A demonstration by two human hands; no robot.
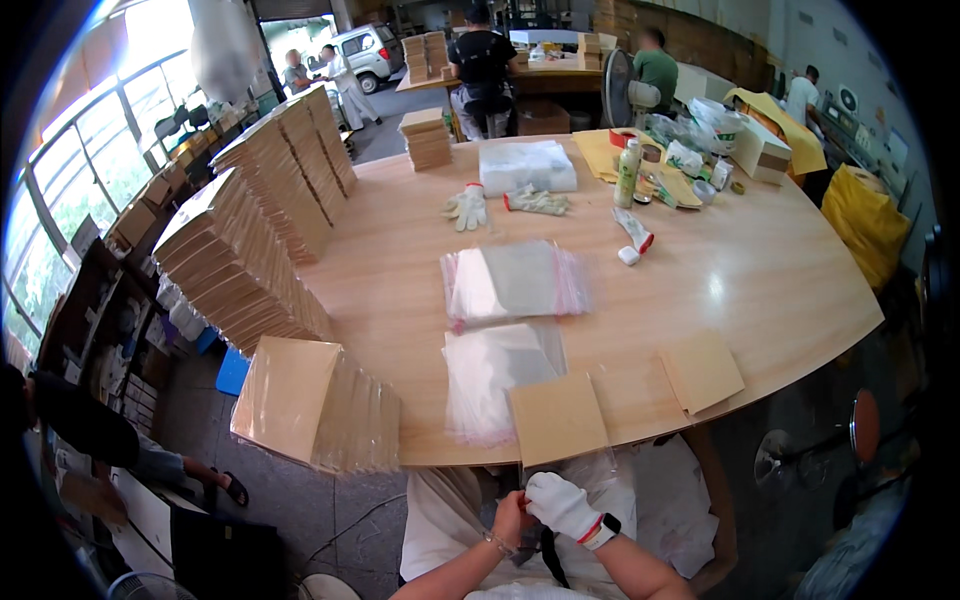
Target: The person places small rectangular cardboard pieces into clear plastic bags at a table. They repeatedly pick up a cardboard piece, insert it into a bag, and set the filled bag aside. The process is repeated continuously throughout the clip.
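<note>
In the head view, both hands are close together in front of the person's lap, just off the near edge of the tabletop [770,270]. The left hand [508,522] is bare, with its fingers bent and their tips drawn in toward the other hand. The right hand [565,507] wears a white glove, with a dark band [612,523] at the wrist; its fingers curl over toward the left fingertips, and the two hands meet or nearly meet. Whether either hand's fingers are clamped on something cannot be told, since the glove and the small scale hide what lies between them.

Just beyond the hands, a brown board [558,418] lies at the near edge of the tabletop, with clear film showing at its lower right corner. It overlaps a pile of clear bags [490,375] to its left. Behind that pile is a second pile of bags with pink edges [515,282]. Further right, another brown board [702,372] lies flat near the edge.

On the left stands a film-wrapped stack of brown boards [290,395], with taller stacks [225,260] behind it. Farther back lie two gloves [467,207] near a green bottle [626,175].
</note>
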